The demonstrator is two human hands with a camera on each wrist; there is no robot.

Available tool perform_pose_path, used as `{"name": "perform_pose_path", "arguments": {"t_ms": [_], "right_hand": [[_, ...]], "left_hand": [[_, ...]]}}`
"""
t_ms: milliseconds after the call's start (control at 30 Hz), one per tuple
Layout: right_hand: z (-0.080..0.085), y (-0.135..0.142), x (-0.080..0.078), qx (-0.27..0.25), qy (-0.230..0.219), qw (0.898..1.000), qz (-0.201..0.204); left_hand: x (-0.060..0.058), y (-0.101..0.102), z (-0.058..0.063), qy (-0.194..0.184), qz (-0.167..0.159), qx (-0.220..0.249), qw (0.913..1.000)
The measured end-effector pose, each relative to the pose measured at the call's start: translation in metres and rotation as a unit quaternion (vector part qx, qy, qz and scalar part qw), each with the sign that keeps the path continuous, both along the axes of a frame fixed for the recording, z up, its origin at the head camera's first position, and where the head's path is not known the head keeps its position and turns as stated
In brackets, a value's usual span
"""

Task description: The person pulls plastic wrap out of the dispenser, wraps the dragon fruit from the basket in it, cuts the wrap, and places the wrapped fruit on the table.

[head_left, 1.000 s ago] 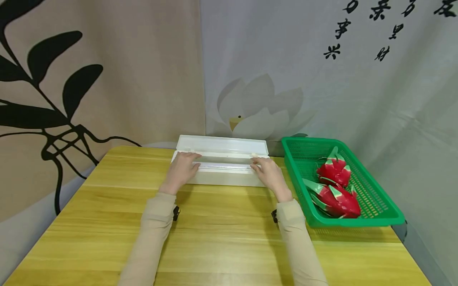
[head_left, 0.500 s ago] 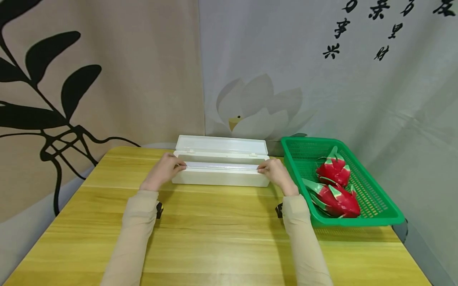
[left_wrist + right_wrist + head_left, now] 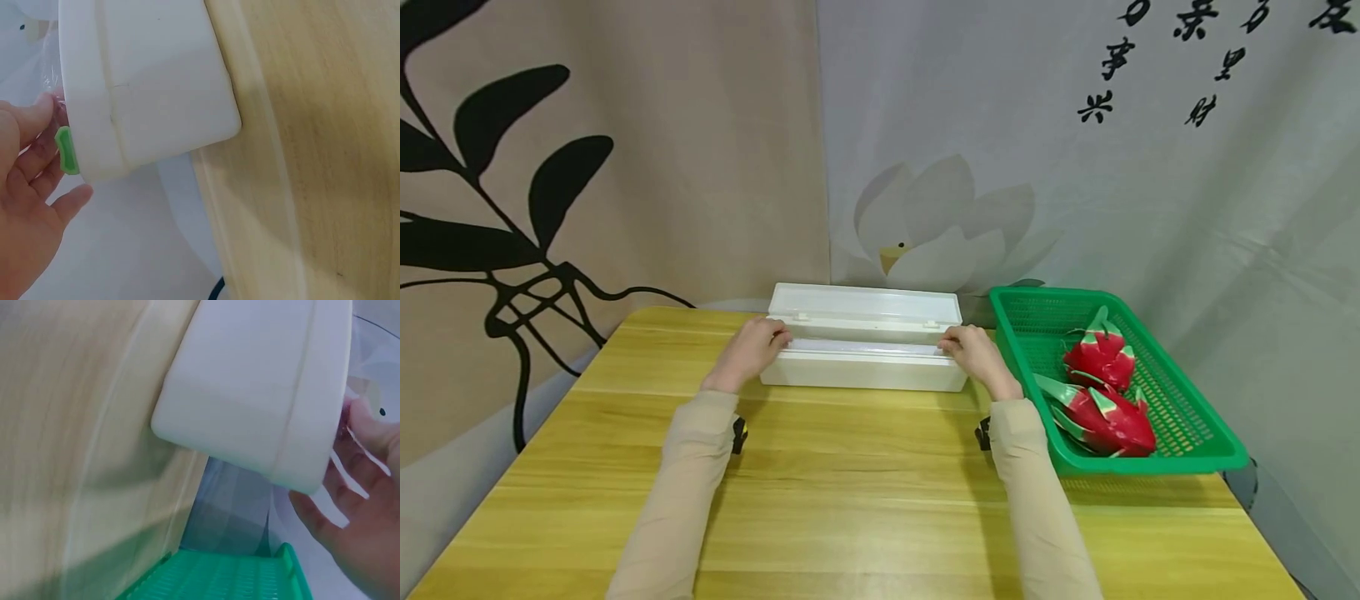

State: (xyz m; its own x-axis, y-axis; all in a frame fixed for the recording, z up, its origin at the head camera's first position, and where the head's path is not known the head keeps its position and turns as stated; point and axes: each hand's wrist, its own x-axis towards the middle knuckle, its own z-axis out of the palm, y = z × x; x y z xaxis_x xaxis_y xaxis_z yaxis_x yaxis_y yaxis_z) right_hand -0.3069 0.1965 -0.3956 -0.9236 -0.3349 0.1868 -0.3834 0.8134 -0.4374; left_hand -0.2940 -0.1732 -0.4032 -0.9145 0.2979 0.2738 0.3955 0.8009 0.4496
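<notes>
Two dragon fruits point(image 3: 1116, 425) | in green basket point(image 3: 1150, 466) | beside white box point(image 3: 863, 373) | lid point(image 3: 865, 303) raised

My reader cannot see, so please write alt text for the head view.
A person's left hand and right hand are at opposite ends of a long, open, white plastic box on a yellow wooden table. To the right, a green plastic mesh basket holds two red-and-green dragon fruits.

Both hands point(image 3: 747, 354) point(image 3: 979, 358) pinching, forearms point(image 3: 673, 500) point(image 3: 1041, 500) stretched forward, well apart
</notes>
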Motion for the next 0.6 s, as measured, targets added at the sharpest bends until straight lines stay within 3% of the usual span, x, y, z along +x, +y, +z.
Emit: {"name": "perform_pose_path", "arguments": {"t_ms": [167,333,600], "right_hand": [[0.003,-0.001,-0.001,0.007,-0.033,0.999,0.008],[0.0,-0.006,-0.004,0.032,0.007,0.999,-0.011],[-0.011,-0.01,-0.003,-0.004,0.097,0.995,-0.04]], "left_hand": [[-0.001,0.002,0.002,-0.033,-0.002,0.013,0.9994],[-0.001,0.002,0.003,-0.062,-0.011,0.001,0.998],[-0.002,0.003,-0.004,-0.004,-0.001,0.018,0.9998]]}}
